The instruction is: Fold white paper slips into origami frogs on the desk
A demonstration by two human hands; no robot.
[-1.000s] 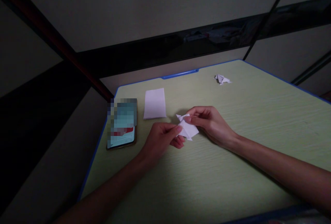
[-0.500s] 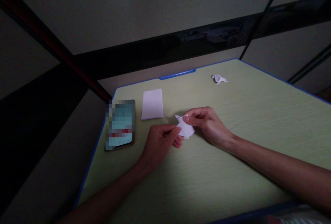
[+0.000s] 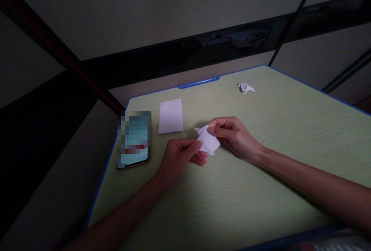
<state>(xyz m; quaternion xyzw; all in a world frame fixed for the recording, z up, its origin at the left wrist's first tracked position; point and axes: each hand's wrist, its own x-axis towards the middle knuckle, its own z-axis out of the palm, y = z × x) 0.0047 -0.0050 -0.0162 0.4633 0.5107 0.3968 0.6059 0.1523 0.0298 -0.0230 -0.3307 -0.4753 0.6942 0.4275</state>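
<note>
A small piece of folded white paper with pointed corners is held between my two hands, over the middle of the table. My left hand pinches its lower left edge between thumb and fingers. At the upper edge, the thumb and index finger of my right hand grip it. One pointed flap sticks out at the upper left of the paper and another at its bottom. The fingertips behind the paper are partly hidden.
A stack of white paper lies beyond my left hand, beside a phone with a blurred screen. Toward the far right sits a folded paper figure. The pale table has a blue edge and stands against a panelled wall.
The folded paper has turned slightly, and more of its flat face shows between the thumbs. My right hand has risen a little. Both hands keep hold of the paper.
</note>
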